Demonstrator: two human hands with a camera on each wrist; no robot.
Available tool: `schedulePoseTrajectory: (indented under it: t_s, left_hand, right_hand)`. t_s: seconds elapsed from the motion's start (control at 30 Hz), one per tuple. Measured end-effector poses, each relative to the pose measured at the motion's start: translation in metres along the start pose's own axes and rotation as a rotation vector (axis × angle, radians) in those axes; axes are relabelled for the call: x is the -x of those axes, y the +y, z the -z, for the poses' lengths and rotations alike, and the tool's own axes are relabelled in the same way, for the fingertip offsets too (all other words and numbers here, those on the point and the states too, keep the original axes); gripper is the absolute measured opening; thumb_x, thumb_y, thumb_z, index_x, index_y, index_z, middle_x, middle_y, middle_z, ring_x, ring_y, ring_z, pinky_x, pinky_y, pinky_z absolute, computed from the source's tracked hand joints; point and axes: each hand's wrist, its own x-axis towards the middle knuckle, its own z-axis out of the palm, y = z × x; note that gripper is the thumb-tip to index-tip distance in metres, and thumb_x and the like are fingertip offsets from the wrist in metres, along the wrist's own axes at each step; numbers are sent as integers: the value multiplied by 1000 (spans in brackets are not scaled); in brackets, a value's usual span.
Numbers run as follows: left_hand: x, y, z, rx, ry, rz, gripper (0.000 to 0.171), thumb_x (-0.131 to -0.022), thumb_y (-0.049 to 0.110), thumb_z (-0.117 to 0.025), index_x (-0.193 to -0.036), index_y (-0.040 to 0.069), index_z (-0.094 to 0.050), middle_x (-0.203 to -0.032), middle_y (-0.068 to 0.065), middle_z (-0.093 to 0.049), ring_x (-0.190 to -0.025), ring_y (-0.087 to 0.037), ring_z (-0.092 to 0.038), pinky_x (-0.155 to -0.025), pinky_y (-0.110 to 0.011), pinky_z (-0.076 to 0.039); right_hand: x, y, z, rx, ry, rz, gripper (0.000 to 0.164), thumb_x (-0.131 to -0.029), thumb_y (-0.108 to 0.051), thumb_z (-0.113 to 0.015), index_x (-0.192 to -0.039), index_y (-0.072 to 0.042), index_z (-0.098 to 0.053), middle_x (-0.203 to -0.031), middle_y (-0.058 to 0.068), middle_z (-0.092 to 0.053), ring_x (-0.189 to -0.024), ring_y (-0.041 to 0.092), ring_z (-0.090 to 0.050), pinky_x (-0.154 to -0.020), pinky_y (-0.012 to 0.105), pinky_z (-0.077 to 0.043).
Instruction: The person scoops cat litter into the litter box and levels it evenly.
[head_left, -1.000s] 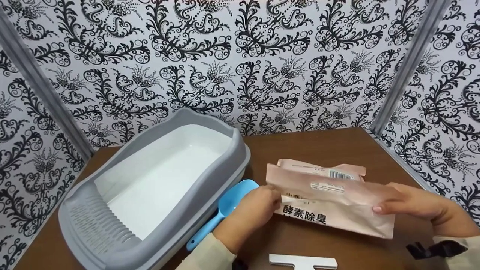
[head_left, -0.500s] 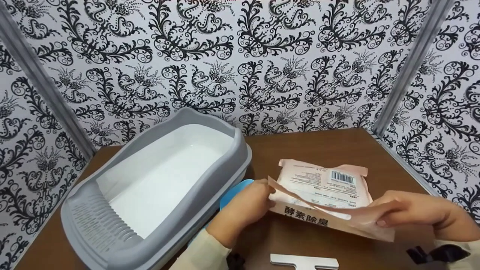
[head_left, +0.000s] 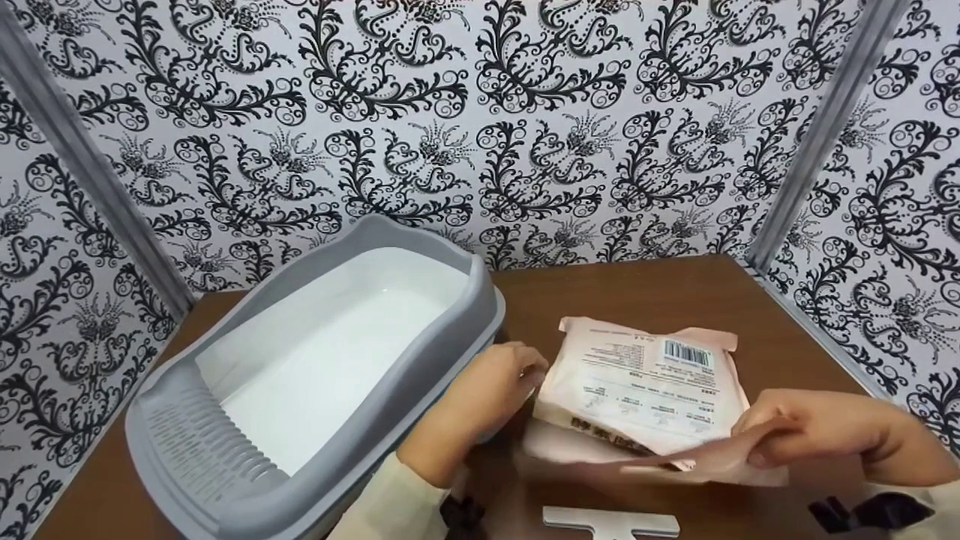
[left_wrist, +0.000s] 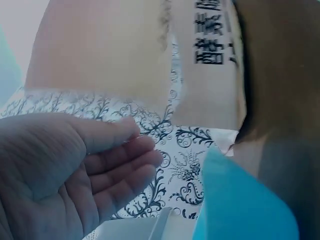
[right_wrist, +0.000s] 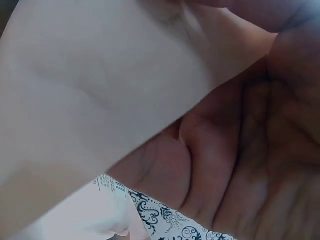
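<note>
**Inspector A:** Status of the bag (head_left: 645, 390)?

**Inspector B:** It lies flat on the desk (head_left: 660, 289), barcode side up, at 3 o'clock of the tray (head_left: 420, 375). A second ago it stood raised on edge with the printed front facing the camera; half a second ago it was tipping back. It is now down, with its near flap pulled toward 6 o'clock.

**Inspector A:** Right hand (head_left: 817, 435)?

**Inspector B:** Grasping that near flap. The right wrist view shows the pink film (right_wrist: 100, 100) folded across the palm under curled fingers. The hold is unchanged over the second; only the flap has dropped lower.

**Inspector A:** Left hand (head_left: 487, 390)?

**Inspector B:** Released. It has come off the bag's left edge and moved toward 9 o'clock, sitting just beside the tray rim. The left wrist view shows straight, relaxed fingers (left_wrist: 115, 160) holding nothing, apart from the bag (left_wrist: 125, 50).

**Inspector A:** Other items?

**Inspector B:** The blue scoop (left_wrist: 240, 200) shows in the left wrist view only; from the head camera the left hand now covers it. A white clip (head_left: 611, 519) lies at 6 o'clock of the bag, unmoved.

**Inspector A:** Assessment?

**Inspector B:** In my judgement the bag is laid down and held one-handed; it appears unopened, and the tray holds nothing.
</note>
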Motion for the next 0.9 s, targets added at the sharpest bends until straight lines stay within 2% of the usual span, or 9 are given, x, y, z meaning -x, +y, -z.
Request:
schedulePoseTrajectory:
  t_s: [0.07, 0.2, 0.3, 0.37, 0.43, 0.53, 0.63, 0.73, 0.9]
  left_hand:
    - [0, 2, -1, -1, -25, -18, 13, -87, 17, -67, -99, 18, -73, -93, 7, -67, -89, -10, -63, -82, -27, -50]
    - [2, 11, -8, -25, -141, -73, 24, -84, 25, -71, -108, 20, -72, -102, 9, -69, -96, -7, -63, -86, -23, -49]
    - [3, 22, -14, -67, -216, -129, 24, -83, 24, -73, -107, 23, -73, -101, 10, -69, -94, -6, -63, -82, -20, -50]
    - [5, 28, -18, -112, -242, -166, 20, -83, 22, -73, -103, 24, -74, -97, 10, -68, -89, -6, -63, -78, -20, -50]
    - [6, 33, -22, -179, -250, -190, 16, -83, 21, -72, -98, 27, -74, -92, 10, -66, -84, -7, -61, -72, -21, -49]
    - [9, 36, -28, -238, -234, -209, 13, -84, 18, -71, -90, 29, -75, -85, 11, -65, -75, -7, -59, -65, -21, -48]
    - [11, 38, -33, -265, -215, -208, 12, -83, 17, -71, -85, 29, -76, -81, 12, -66, -69, -8, -58, -60, -20, -47]
    - [13, 39, -36, -285, -212, -206, 13, -82, 18, -72, -83, 30, -76, -80, 13, -67, -68, -8, -59, -60, -21, -48]
    - [14, 41, -39, -307, -239, -205, 15, -82, 17, -71, -88, 30, -77, -83, 13, -69, -73, -7, -62, -65, -19, -50]
  right_hand:
    - [-1, 0, -1, -50, -17, -14, 25, -81, 20, -51, -94, 3, -65, -67, 17, -59, -48, 23, -48, -48, 14, -46]
    - [-7, -3, -4, -93, -36, -42, 23, -83, 20, -50, -92, 4, -65, -63, 18, -55, -46, 23, -45, -46, 13, -44]
    - [-12, -12, -9, -9, -25, -91, 27, -84, 17, -53, -98, -1, -69, -72, 15, -65, -52, 19, -52, -49, 11, -45]
    - [-16, -19, -14, 100, -10, -103, 33, -82, 15, -56, -104, -5, -71, -83, 9, -71, -59, 12, -58, -52, 11, -46]
    - [-20, -27, -20, 223, 20, -131, 37, -81, 12, -60, -108, -10, -71, -94, 3, -73, -71, 5, -63, -59, 12, -49]
    - [-25, -40, -32, 344, 71, -181, 35, -80, 5, -64, -107, -16, -72, -94, -7, -72, -79, -2, -63, -64, 13, -50]
    - [-30, -52, -42, 341, 94, -261, 28, -80, -4, -69, -104, -20, -72, -91, -13, -70, -80, -4, -62, -65, 15, -51]
    - [-34, -61, -48, 306, 86, -255, 28, -80, -9, -71, -106, -19, -70, -91, -12, -70, -81, -2, -63, -64, 17, -51]
    - [-44, -67, -54, 451, 103, -232, 22, -86, -20, -70, -108, -21, -68, -91, -15, -68, -81, -3, -62, -64, 15, -50]
